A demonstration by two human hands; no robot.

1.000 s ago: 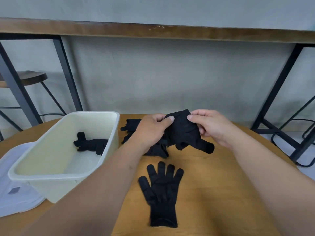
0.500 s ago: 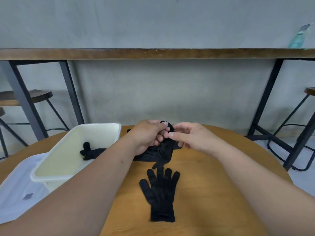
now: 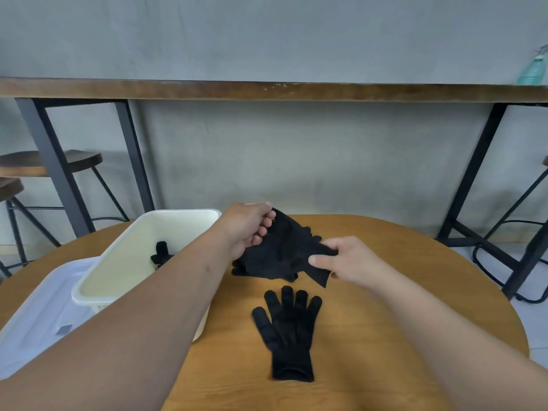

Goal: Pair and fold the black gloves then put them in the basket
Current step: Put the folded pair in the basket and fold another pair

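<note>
Head view. No brand, label or legible writing is visible; a small grey tag on the white plastic lid (image 3: 38, 318) at lower left is too small to read. The left hand (image 3: 247, 229) curls its fingers round the upper edge of a black knitted glove (image 3: 284, 247), while the right hand (image 3: 341, 259) pinches the same glove's lower right corner between thumb and fingers, so the soft fabric is stretched between the two hands above the round wooden table (image 3: 385, 292). Beneath it a small heap of further black gloves (image 3: 261, 269) rests on the table top, its pieces not separable. A single flat glove (image 3: 286, 330), ribbed at the cuff, lies near the table's front edge with fingers spread and pointing away from the person. The basket (image 3: 118, 262), a cream rectangular plastic tub with rounded corners, stands at the table's left on the lid and contains a folded black pair (image 3: 161, 255). Behind stand a wooden counter (image 3: 267, 90) on black metal legs, dark stools (image 3: 74, 161) and a pale green spray bottle (image 3: 533, 69).
</note>
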